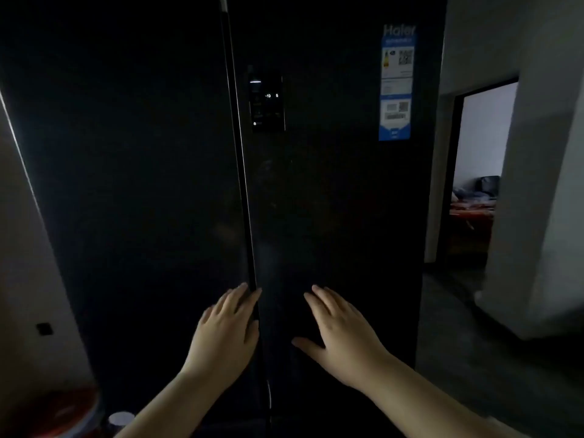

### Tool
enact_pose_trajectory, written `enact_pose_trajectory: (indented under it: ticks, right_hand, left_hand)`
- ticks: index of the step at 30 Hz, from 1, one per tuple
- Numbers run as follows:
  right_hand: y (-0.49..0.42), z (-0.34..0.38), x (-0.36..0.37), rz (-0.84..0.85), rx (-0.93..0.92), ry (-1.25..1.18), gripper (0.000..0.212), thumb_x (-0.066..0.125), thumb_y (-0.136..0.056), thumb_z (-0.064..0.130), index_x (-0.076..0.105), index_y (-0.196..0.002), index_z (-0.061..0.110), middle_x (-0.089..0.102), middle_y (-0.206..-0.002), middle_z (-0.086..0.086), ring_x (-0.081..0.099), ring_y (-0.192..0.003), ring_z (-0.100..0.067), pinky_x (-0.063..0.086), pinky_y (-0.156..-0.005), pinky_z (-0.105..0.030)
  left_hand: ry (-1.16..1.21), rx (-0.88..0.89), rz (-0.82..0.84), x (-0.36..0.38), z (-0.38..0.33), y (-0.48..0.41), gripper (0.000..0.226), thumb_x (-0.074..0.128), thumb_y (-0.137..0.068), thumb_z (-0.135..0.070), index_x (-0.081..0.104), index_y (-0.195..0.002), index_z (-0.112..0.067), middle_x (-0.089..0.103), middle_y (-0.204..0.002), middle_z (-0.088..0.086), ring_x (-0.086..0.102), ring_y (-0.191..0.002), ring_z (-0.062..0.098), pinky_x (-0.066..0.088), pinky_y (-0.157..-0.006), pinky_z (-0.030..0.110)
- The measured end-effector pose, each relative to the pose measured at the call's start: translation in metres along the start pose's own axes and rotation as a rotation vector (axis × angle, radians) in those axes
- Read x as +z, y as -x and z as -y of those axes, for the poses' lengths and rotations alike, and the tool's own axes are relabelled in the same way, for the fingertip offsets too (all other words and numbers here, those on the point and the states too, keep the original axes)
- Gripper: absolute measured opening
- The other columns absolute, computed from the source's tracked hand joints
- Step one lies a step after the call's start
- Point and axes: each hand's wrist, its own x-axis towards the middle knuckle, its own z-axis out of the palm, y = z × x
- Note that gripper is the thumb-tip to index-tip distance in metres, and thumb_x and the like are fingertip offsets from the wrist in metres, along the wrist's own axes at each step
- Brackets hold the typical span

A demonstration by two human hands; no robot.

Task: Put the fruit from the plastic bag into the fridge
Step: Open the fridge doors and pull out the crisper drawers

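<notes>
A tall black two-door fridge [331, 200] fills the middle of the dim view, both doors closed. A small lit control panel [267, 99] sits on its right door near the seam. My left hand [226, 330] lies flat with straight fingers across the seam between the doors. My right hand [341, 333] lies flat on the right door, fingers spread. Neither hand holds anything. No plastic bag and no fruit is in view.
A blue and white label [396, 86] is stuck at the right door's top. A pale wall [22, 248] stands close on the left, with a red round object [60, 412] at its foot. To the right an open doorway [477, 172] leads into a lit room.
</notes>
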Motion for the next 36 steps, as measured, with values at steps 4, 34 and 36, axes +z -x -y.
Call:
enact_pose_trajectory:
  ticks: [4,34,36]
  right_hand:
    - [-0.026,0.006,0.031,0.016,0.044,-0.008,0.089,0.023,-0.078,0.07,0.007,-0.151,0.021,-0.009,-0.159,0.0,-0.004,-0.146,-0.018,0.006,-0.117,-0.033]
    - [-0.065,0.004,0.241,0.089,0.118,-0.17,0.078,0.055,-0.091,0.038,0.009,-0.151,0.017,-0.002,-0.158,0.001,0.001,-0.145,-0.014,0.015,-0.113,-0.027]
    - [-0.053,0.003,0.256,0.138,0.231,-0.5,0.071,0.058,-0.091,0.033,0.02,-0.149,0.02,0.014,-0.156,0.006,0.014,-0.142,-0.008,0.022,-0.111,-0.023]
  left_hand:
    - [0.004,0.04,-0.011,0.027,0.024,-0.014,0.047,0.053,-0.09,-0.029,0.046,-0.136,-0.029,0.043,-0.143,-0.008,0.039,-0.132,0.01,0.031,-0.104,0.026]
    - [0.022,0.017,0.21,0.202,0.12,0.026,0.069,0.059,-0.084,-0.022,0.028,-0.146,-0.016,0.017,-0.156,0.007,0.015,-0.143,0.024,0.026,-0.112,0.048]
    - [0.204,-0.032,0.206,0.211,0.117,0.04,0.063,0.055,-0.086,-0.019,0.032,-0.144,-0.019,0.023,-0.153,0.002,0.019,-0.14,0.019,0.024,-0.112,0.036]
